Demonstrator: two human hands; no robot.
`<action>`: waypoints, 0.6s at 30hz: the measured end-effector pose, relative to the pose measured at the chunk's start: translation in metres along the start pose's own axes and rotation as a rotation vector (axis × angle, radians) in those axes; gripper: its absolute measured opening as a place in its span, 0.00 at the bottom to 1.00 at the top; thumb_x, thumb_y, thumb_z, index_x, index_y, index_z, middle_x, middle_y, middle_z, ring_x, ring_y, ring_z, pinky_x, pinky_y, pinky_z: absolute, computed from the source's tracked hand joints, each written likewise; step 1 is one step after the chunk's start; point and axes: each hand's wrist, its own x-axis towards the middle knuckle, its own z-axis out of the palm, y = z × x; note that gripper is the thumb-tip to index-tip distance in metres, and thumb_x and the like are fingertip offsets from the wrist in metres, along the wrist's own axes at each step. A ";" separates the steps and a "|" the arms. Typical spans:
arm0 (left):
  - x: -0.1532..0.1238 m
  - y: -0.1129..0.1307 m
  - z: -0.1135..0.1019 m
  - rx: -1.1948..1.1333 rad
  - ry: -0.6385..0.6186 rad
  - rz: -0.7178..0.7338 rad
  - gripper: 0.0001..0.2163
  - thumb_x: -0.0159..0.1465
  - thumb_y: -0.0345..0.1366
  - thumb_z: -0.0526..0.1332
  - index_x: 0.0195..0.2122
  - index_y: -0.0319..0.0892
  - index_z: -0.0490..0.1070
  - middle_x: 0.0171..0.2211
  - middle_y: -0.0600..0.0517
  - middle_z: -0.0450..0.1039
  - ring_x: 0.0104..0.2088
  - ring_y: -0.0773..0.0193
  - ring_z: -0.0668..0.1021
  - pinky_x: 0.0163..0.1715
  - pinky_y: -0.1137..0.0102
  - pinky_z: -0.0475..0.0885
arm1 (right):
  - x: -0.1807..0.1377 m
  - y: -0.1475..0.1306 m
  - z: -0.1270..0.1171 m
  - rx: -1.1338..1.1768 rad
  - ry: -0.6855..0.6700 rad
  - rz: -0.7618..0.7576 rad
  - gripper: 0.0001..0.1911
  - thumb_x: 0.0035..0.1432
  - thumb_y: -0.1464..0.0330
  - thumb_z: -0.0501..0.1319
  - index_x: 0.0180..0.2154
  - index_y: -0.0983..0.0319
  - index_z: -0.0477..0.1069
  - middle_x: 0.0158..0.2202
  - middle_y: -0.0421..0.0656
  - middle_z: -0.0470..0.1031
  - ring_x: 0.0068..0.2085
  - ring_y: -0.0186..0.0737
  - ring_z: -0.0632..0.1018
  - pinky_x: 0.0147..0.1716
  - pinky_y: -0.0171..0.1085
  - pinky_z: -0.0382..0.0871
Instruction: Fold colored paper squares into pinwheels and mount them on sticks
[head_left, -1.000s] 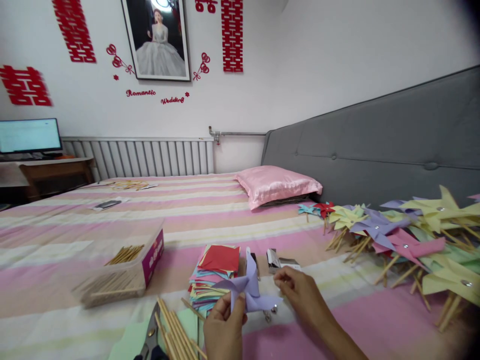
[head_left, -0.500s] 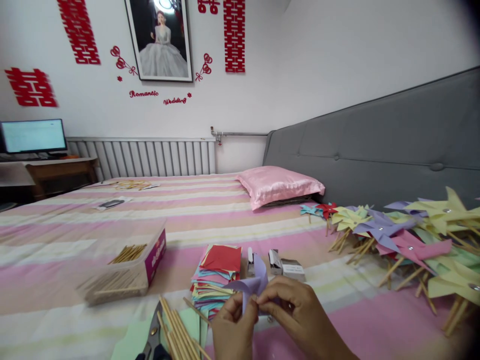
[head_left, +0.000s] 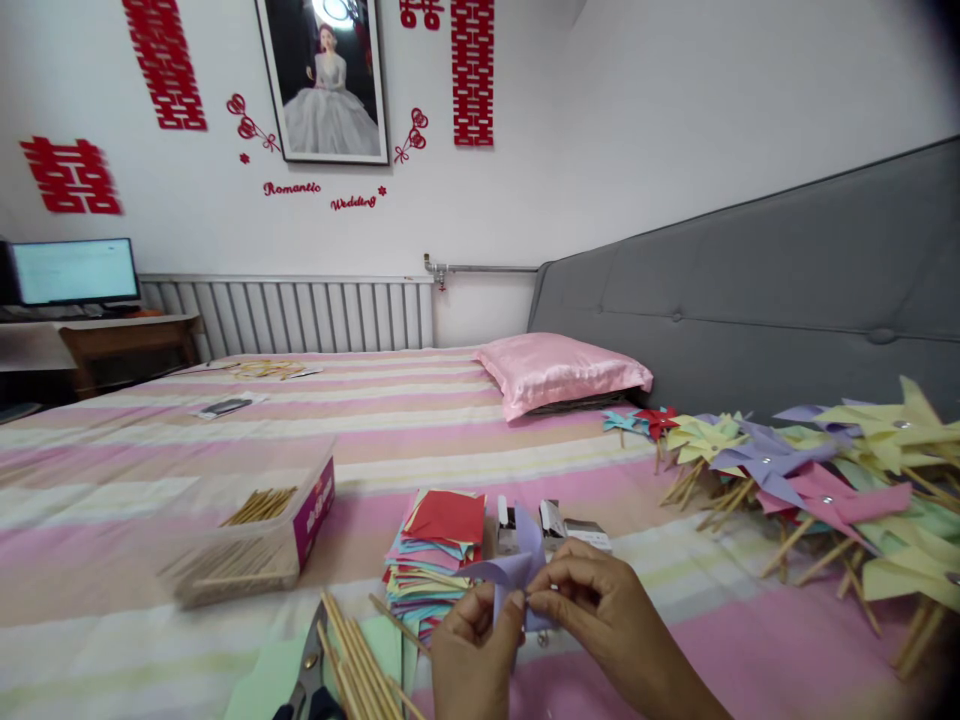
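Note:
A purple paper pinwheel [head_left: 517, 565] with its blades folded in is between my two hands at the lower middle. My left hand [head_left: 480, 640] pinches it from the left, thumb at the centre. From the right, my right hand [head_left: 589, 600] has thumb and index finger closed at the pinwheel's centre; any small part between those fingertips is hidden. One wooden stick [head_left: 397, 622] runs up to my left hand, and I cannot tell whether it is held. Behind the hands sits a stack of coloured paper squares [head_left: 442, 525], red on top.
Scissors [head_left: 309, 670] and several wooden sticks [head_left: 358, 660] lie on green paper [head_left: 262, 680]. A clear box [head_left: 300, 520] of sticks stands left. Small boxes [head_left: 585, 535] are behind my right hand. Finished pinwheels [head_left: 825, 495] cover the right side by the headboard [head_left: 750, 270].
The view has shifted slightly, so everything sits a little further right. My right fingertips have moved slightly away from my left thumb at the pinwheel's centre.

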 end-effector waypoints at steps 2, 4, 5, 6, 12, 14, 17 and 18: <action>-0.001 0.001 0.000 0.011 0.000 0.013 0.12 0.44 0.40 0.69 0.20 0.37 0.72 0.17 0.57 0.67 0.21 0.71 0.66 0.23 0.77 0.62 | 0.001 -0.001 0.000 -0.012 0.002 0.008 0.07 0.52 0.67 0.62 0.25 0.61 0.75 0.24 0.37 0.63 0.26 0.34 0.66 0.25 0.33 0.59; -0.002 0.002 0.002 0.020 0.022 0.044 0.11 0.44 0.39 0.69 0.19 0.37 0.72 0.17 0.56 0.67 0.22 0.71 0.66 0.23 0.77 0.63 | 0.001 -0.002 0.001 0.000 0.001 0.012 0.07 0.52 0.67 0.62 0.24 0.62 0.74 0.24 0.37 0.61 0.26 0.34 0.65 0.25 0.32 0.58; -0.003 0.002 0.004 0.026 0.049 0.076 0.10 0.45 0.38 0.68 0.19 0.37 0.71 0.17 0.57 0.67 0.22 0.71 0.65 0.23 0.77 0.62 | 0.001 -0.002 0.001 0.011 0.001 0.014 0.07 0.52 0.67 0.61 0.24 0.62 0.74 0.24 0.37 0.61 0.26 0.33 0.64 0.25 0.32 0.58; -0.005 0.002 0.006 0.032 0.081 0.111 0.09 0.45 0.38 0.68 0.18 0.38 0.71 0.16 0.57 0.67 0.22 0.71 0.65 0.23 0.77 0.62 | 0.001 -0.002 0.002 0.022 -0.001 0.016 0.08 0.52 0.67 0.61 0.24 0.62 0.74 0.24 0.37 0.61 0.26 0.33 0.64 0.25 0.32 0.58; -0.009 0.001 0.013 0.070 0.178 0.191 0.06 0.45 0.36 0.66 0.18 0.38 0.73 0.17 0.55 0.71 0.22 0.67 0.70 0.25 0.75 0.65 | 0.001 -0.001 0.003 0.055 -0.006 0.035 0.08 0.52 0.67 0.60 0.25 0.63 0.72 0.24 0.37 0.62 0.26 0.34 0.64 0.25 0.32 0.58; -0.009 0.000 0.012 0.073 0.192 0.199 0.06 0.45 0.36 0.66 0.18 0.39 0.73 0.17 0.54 0.72 0.23 0.66 0.70 0.25 0.75 0.66 | 0.001 -0.001 0.003 0.023 0.017 0.018 0.07 0.51 0.66 0.61 0.24 0.62 0.71 0.28 0.40 0.66 0.30 0.37 0.68 0.30 0.34 0.60; -0.008 -0.002 0.010 0.090 0.200 0.202 0.06 0.45 0.37 0.66 0.18 0.39 0.73 0.17 0.55 0.72 0.22 0.67 0.70 0.24 0.76 0.65 | 0.000 0.001 0.004 0.066 0.046 -0.001 0.06 0.50 0.66 0.62 0.24 0.61 0.69 0.39 0.44 0.70 0.42 0.44 0.70 0.42 0.38 0.60; -0.008 -0.003 0.009 0.106 0.201 0.203 0.07 0.46 0.37 0.65 0.19 0.39 0.73 0.17 0.55 0.72 0.22 0.67 0.70 0.24 0.76 0.65 | 0.000 0.003 0.006 0.122 0.046 0.002 0.07 0.50 0.66 0.62 0.25 0.61 0.67 0.39 0.44 0.70 0.42 0.44 0.70 0.42 0.39 0.61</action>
